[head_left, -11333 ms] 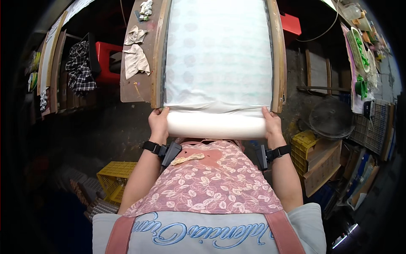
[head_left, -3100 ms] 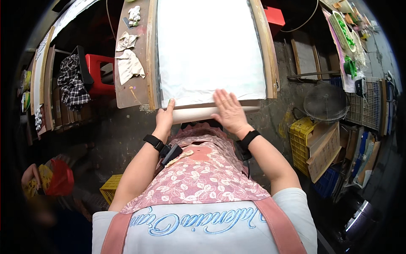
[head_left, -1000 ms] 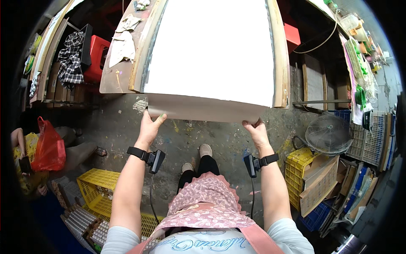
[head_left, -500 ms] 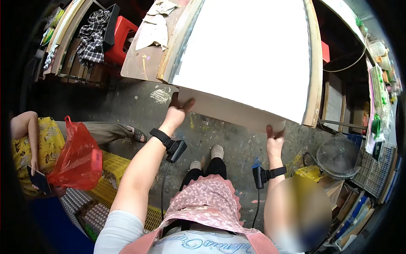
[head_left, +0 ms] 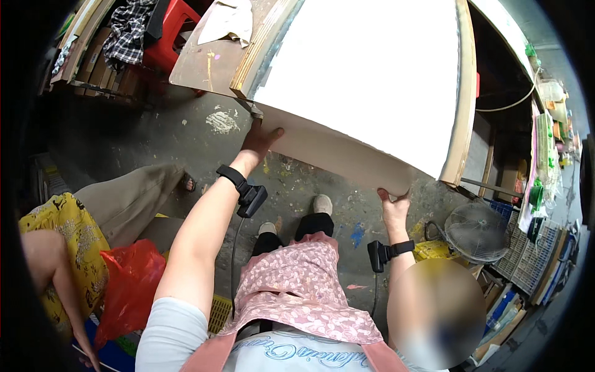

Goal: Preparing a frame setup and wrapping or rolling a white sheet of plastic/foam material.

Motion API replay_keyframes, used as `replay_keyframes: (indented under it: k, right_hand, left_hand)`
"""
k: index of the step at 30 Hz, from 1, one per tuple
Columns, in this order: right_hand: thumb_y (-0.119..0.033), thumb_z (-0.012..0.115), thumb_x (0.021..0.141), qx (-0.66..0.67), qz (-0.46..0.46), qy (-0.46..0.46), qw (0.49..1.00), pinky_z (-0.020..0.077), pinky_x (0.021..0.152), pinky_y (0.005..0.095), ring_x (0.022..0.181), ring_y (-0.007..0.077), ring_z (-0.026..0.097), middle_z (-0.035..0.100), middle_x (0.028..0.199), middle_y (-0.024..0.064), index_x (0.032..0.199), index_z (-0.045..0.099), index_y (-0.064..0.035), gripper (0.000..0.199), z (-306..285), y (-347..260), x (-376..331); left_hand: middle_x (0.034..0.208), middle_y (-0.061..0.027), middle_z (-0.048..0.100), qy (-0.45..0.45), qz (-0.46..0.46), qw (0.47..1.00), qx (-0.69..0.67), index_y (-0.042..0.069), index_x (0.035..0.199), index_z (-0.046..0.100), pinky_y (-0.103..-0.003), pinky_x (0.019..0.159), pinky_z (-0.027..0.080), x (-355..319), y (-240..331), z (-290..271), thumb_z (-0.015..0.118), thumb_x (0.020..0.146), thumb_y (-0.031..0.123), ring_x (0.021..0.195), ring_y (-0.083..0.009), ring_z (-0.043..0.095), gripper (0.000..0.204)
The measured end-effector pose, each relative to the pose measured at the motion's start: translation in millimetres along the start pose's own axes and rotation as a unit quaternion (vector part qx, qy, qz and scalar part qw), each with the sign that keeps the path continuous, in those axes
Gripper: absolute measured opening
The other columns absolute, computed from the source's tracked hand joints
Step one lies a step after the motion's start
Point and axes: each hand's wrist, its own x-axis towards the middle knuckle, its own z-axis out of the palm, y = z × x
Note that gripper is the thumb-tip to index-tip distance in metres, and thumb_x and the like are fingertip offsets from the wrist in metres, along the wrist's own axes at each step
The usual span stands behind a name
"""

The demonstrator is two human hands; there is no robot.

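A large white sheet lies over a table between two raised wooden side rails. Its near end droops past the table's front edge as a shaded flap. At the flap's left corner, my left hand is closed on the sheet, thumb spread along the front. My right hand pinches the right corner, lower and nearer to me; its fingers are partly hidden. Black strapped devices with cables sit on both my wrists. Bare wooden board with a pale cloth adjoins the left rail.
At the left, a person in a yellow patterned top is close by, next to a red plastic bag. A floor fan and plastic baskets stand at right. A red stool is far left. Paint spots mark the floor.
The person at the left has shifted lower in view, with the arm now reaching down and the red bag lower. My view has moved slightly; both hands keep hold of the sheet.
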Motion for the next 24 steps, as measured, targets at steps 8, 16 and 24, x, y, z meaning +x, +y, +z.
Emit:
replay_keyframes:
  k: [8,16,24]
  right_hand:
    - [-0.015,0.067,0.072,0.205,0.091,-0.208,0.952,0.0397,0.078,0.0292,0.087,0.0153,0.052,0.057,0.09,0.0055,0.1,0.051,-0.001,0.035,10,29,36]
    - [-0.014,0.064,0.074,0.147,0.075,-0.206,0.965,0.0403,0.077,0.0283,0.085,0.0165,0.053,0.058,0.092,0.0094,0.097,0.053,0.0046,0.031,6,26,39]
    - [-0.024,0.059,0.079,0.204,0.097,-0.237,0.945,0.0363,0.081,0.0285,0.093,0.0154,0.048,0.051,0.104,0.0062,0.113,0.041,0.0017,0.046,12,41,43]
  left_hand:
    - [0.098,-0.0221,0.052,0.152,0.124,0.972,0.132,0.0,0.111,0.032,-0.042,0.073,0.043,-53,-12,2,0.063,0.07,0.036,0.09,-0.0391,0.051,0.063]
    - [0.099,-0.0219,0.053,0.135,0.003,0.982,0.133,0.002,0.111,0.033,-0.04,0.075,0.041,-40,-12,10,0.059,0.069,0.046,0.093,-0.0375,0.05,0.066]
    - [0.105,-0.0243,0.05,0.116,-0.079,0.974,0.177,-0.005,0.116,0.032,-0.036,0.081,0.04,-43,17,10,0.057,0.066,0.051,0.097,-0.0349,0.049,0.08]
